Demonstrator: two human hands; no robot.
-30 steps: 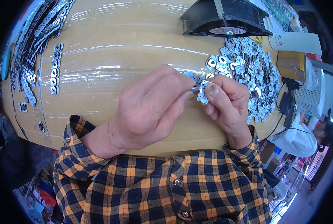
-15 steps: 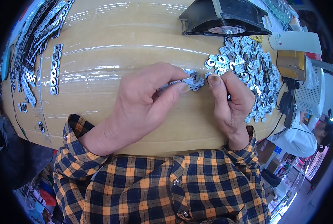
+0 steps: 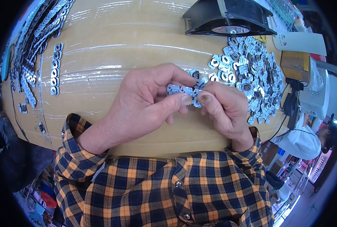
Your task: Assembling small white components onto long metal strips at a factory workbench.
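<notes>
My left hand (image 3: 145, 96) pinches a short strip of small pale-blue circuit boards (image 3: 180, 89) between thumb and fingers. My right hand (image 3: 227, 108) is closed at the strip's right end, thumb and bent forefinger pressed together there. The two hands almost touch. Whether the right fingers grip the strip's last board or a loose one is hidden. Just beyond the fingertips lie a few loose boards (image 3: 197, 75) with dark round parts. A large heap of such single boards (image 3: 253, 72) spreads to the right of my right hand.
A black fan (image 3: 229, 20) stands at the far side. On the left lie a short board strip (image 3: 55, 70) and a pile of long strips (image 3: 43, 28). A cardboard box (image 3: 295, 66), a white perforated basket (image 3: 314, 94) and black cables are at the right. Other people are at both sides.
My right hand has moved left from beside the heap to the strip in my left hand. The strip has been raised and tilted so more of it shows.
</notes>
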